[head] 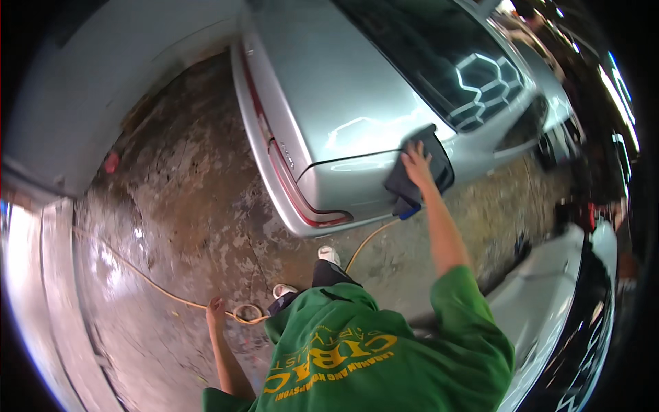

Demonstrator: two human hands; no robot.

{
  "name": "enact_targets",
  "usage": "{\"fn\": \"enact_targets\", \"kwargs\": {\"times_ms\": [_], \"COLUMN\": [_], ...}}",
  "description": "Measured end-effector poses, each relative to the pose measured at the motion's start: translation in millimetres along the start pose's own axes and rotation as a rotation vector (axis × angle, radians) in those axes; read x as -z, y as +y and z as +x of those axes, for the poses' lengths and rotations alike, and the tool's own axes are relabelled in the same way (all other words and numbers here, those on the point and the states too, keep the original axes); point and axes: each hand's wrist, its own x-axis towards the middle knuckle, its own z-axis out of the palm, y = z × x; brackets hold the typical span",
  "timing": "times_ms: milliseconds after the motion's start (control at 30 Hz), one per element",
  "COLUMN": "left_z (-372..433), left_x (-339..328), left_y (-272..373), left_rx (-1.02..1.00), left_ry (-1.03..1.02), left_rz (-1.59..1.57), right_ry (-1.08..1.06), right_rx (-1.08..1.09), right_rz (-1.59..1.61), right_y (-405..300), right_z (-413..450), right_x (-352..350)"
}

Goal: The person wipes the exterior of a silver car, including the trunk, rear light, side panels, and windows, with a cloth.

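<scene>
My right hand [417, 159] lies on a dark folded cloth [441, 165], holding it against the rear corner of a silver sedan [355, 98]. The cloth drapes over the seam beside the trunk lid and down the rear fender, and a blue patch shows at its lower edge. Below the trunk, the red tail light [309, 211] wraps around the corner nearest me. Low at my left side hangs my left hand [216, 310], apart from the car, with its fingers loosely spread and nothing visible in them.
A yellow hose [154, 286] runs across the stained concrete floor [190, 206], with a loop near my feet. Another car [540, 273] stands behind me at the right. A pale wall [118, 62] lies beyond the bumper. A red object [111, 162] sits near its base.
</scene>
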Motion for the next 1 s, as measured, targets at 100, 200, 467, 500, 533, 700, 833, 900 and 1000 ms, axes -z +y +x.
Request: {"fn": "enact_targets", "kwargs": {"times_ms": [100, 200, 467, 500, 533, 700, 833, 900, 1000], "left_z": [84.8, 106.1, 93.8, 97.0, 110.1, 128.5, 120.0, 170.2, 264.7], "left_x": [10.5, -32.6, -20.8, -2.9, 17.0, 84.3, 90.2, 102.4, 113.0], "left_y": [-9.8, 121.7, 254.4, 236.2, 188.8, -19.8, -0.9, -46.6, -68.7], "left_rx": [-0.176, -0.359, -0.448, -0.367, -0.316, 0.101, 0.486, 0.155, -0.392], "left_ry": [0.002, -0.111, -0.519, -0.460, -0.348, -0.094, -0.338, -0.574, -0.775], "left_rz": [-0.122, -0.081, -0.242, -0.280, -0.256, 0.059, 0.013, 0.217, 0.425], "right_ry": [0.141, 0.137, 0.178, 0.167, 0.147, 0.464, 0.453, 0.506, 0.688], "right_rx": [-0.034, 0.277, 0.703, 0.708, 0.727, 0.319, 0.316, 0.142, -0.115], "right_rz": [-0.080, -0.017, 0.230, 0.260, 0.305, 0.431, 0.327, 0.472, 0.557], "right_y": [-117.2, -214.3, -214.5, -205.7, -210.2, -269.6, -270.9, -235.4, -160.7], "right_z": [-23.4, -96.5, -52.2, -43.6, -40.2, -85.7, -82.9, -56.5, -2.2], "right_x": [-38.9, -61.7, -26.7, -24.4, -26.5, -66.5, -61.6, -53.6, -45.6]}}
